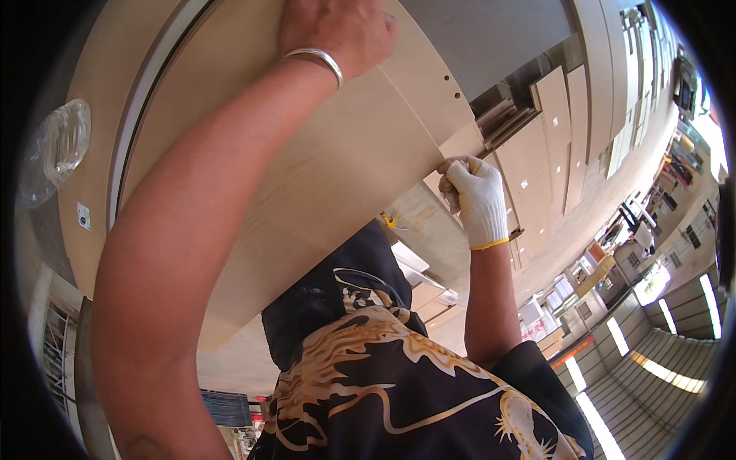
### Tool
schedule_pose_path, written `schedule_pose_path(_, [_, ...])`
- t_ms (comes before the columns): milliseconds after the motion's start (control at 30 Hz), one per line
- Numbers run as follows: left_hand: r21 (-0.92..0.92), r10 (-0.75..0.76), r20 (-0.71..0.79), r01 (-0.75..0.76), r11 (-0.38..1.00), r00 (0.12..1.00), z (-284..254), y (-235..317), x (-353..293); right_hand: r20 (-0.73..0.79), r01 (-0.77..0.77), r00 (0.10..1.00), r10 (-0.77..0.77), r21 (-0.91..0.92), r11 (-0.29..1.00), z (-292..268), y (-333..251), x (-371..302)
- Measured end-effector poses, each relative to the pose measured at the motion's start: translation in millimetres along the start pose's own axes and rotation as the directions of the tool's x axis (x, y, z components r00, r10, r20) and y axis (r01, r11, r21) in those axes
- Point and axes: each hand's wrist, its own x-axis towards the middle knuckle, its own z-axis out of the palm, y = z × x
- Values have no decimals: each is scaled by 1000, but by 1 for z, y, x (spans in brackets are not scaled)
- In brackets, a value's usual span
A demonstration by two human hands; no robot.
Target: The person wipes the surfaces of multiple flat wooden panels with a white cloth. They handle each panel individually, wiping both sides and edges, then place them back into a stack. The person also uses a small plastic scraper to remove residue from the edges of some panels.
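A large pale wooden panel (330, 169) lies in front of me, with a fine line across it and two small dark holes near its right edge. My left hand (337, 34), bare with a silver bangle at the wrist, rests over the panel's far part; its fingers run past the upper edge of the picture. At the panel's right corner is my right hand (475, 195) in a white knitted glove with a yellow cuff. Its fingers are curled closed against the panel's edge, and whatever is in them is too hidden to name.
Stacked wooden boards (548, 146) stand to the right, beside a dark grey surface (498, 42). At the left, a clear plastic bottle (65, 142) lies beyond a curved pale strip (142, 100). A workshop with a ribbed roof (652, 383) stretches away on the right.
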Motion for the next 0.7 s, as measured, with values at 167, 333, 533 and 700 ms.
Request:
schedule_pose_path(167, [-22, -13, 21, 13, 1000, 1000, 0, 0, 1, -3, -19, 1000, 19, -55, 998, 1, -12, -2])
schedule_pose_path(333, [1, -19, 11, 19, 1000, 1000, 0, 2, 1, -40, -66, 998, 58, -232, 971, 7, -27, 1])
schedule_pose_path(533, [-12, -30, 11, 30, 999, 999, 0, 3, 0, -46, 26, 998, -37, -235, 972, 9, -16, -7])
schedule_pose_path(700, [39, -16, 17, 16, 999, 1000, 2, 3, -1, -99, -72, 991, 92, 192, 979, 8, 10, -17])
